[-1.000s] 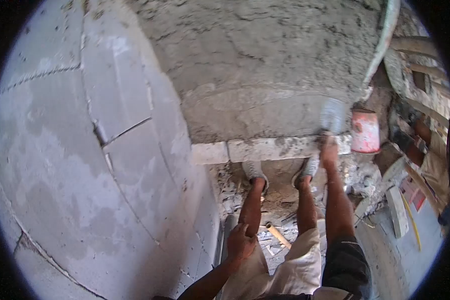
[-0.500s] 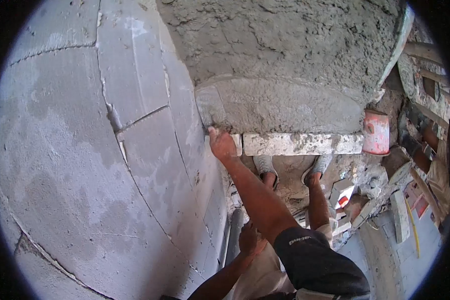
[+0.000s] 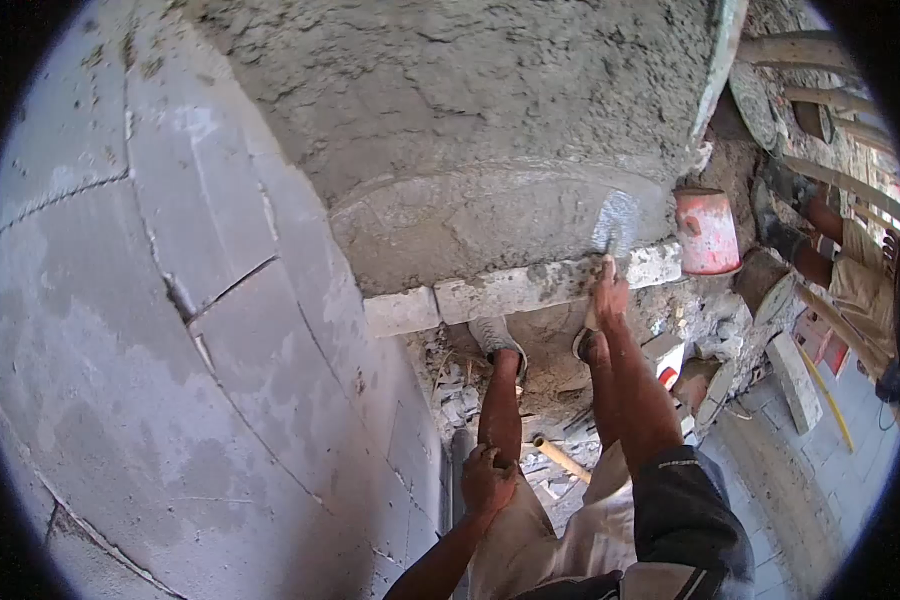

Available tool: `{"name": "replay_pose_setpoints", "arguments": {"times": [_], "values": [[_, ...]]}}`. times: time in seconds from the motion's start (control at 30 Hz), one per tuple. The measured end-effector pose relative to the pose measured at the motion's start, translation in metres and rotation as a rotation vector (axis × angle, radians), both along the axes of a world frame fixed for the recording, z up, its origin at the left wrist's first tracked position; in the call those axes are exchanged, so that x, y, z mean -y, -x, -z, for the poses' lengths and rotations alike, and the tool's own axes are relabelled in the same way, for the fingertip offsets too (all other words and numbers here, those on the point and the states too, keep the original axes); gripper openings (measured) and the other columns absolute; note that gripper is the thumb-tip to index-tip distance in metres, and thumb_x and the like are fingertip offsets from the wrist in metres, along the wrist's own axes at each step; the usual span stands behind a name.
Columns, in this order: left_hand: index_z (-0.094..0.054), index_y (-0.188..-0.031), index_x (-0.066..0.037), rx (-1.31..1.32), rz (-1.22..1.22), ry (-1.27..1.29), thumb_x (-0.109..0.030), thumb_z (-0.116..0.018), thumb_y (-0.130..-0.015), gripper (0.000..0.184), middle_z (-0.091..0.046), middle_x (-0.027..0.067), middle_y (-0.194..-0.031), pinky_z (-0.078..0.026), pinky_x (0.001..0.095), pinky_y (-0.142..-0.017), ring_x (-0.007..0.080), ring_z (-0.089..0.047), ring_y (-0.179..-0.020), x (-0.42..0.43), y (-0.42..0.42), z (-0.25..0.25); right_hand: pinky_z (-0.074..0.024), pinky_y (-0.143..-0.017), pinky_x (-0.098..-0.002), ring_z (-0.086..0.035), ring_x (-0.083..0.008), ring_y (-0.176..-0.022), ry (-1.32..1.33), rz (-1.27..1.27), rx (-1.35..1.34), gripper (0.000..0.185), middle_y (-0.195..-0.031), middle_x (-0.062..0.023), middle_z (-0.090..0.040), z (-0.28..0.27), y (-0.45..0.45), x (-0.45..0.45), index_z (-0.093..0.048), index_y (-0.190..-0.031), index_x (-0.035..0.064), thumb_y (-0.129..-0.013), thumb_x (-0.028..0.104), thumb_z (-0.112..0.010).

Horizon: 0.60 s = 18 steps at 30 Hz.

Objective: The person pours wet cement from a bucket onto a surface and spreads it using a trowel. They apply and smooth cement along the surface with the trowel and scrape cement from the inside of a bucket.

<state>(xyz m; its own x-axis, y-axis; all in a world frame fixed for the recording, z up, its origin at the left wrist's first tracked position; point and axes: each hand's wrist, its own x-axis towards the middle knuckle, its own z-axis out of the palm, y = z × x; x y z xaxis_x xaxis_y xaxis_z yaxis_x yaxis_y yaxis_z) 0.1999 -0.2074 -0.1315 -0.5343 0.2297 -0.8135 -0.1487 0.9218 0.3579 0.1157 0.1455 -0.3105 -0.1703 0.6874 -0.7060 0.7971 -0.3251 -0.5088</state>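
My right hand [image 3: 610, 292] is closed round the handle of a trowel [image 3: 617, 218]. The shiny blade lies on wet grey mortar [image 3: 470, 215], near the right end of a smoothed strip. Below that strip runs a row of pale, mortar-smeared blocks [image 3: 540, 288], with my right hand over its edge. My left hand [image 3: 491, 484] rests on my left knee, its fingers loosely bent and no tool visible in it.
A block wall [image 3: 260, 340] rises close on the left. Beside the mortar's right end stands a red-and-white bucket [image 3: 706, 232]. Rubble, a loose block [image 3: 794, 382] and wooden poles [image 3: 800, 52] lie to the right. Another person's legs [image 3: 820, 235] show at the far right.
My right hand has swept the trowel from the left end of the mortar strip to its right end. The view has shifted, and my left hand stays low by my knee.
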Motion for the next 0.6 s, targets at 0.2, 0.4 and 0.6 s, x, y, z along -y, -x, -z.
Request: {"name": "replay_pose_setpoints", "arguments": {"times": [0.2, 0.4, 0.6], "values": [[-0.063, -0.109, -0.005, -0.086, 0.153, -0.024, -0.031, -0.074, -0.072, 0.047, -0.058, 0.0185, -0.117, -0.044, 0.0415, -0.093, 0.0350, -0.054, -0.109, -0.003, -0.004, 0.003, -0.0401, -0.101, -0.0436, -0.052, -0.0358, -0.115, -0.249, -1.204, 0.235, 0.059, -0.127, -0.0201, -0.053, 0.037, 0.005, 0.096, -0.027, -0.143, 0.0066, -0.088, 0.016, -0.045], [-0.063, -0.105, -0.007, -0.095, 0.197, 0.012, -0.031, -0.077, -0.071, 0.045, -0.060, 0.0165, -0.111, -0.044, 0.0433, -0.092, 0.0348, -0.056, -0.106, -0.019, 0.001, -0.004, -0.0468, -0.091, -0.0492, -0.060, -0.0389, -0.106, 0.077, -1.012, 0.263, 0.068, -0.117, -0.0229, -0.061, -0.049, 0.024, 0.040, -0.052, -0.126, 0.0027, -0.090, 0.059, -0.041], [-0.064, -0.102, -0.006, -0.097, 0.226, 0.057, -0.031, -0.077, -0.069, 0.044, -0.059, 0.0160, -0.114, -0.044, 0.0422, -0.093, 0.0337, -0.055, -0.107, -0.037, -0.014, -0.004, -0.0462, -0.088, -0.0497, -0.060, -0.0447, -0.099, -0.161, -0.496, 0.204, 0.068, -0.102, -0.0306, -0.063, -0.015, -0.048, -0.143, -0.058, -0.108, -0.0024, -0.091, 0.060, -0.041]]}}
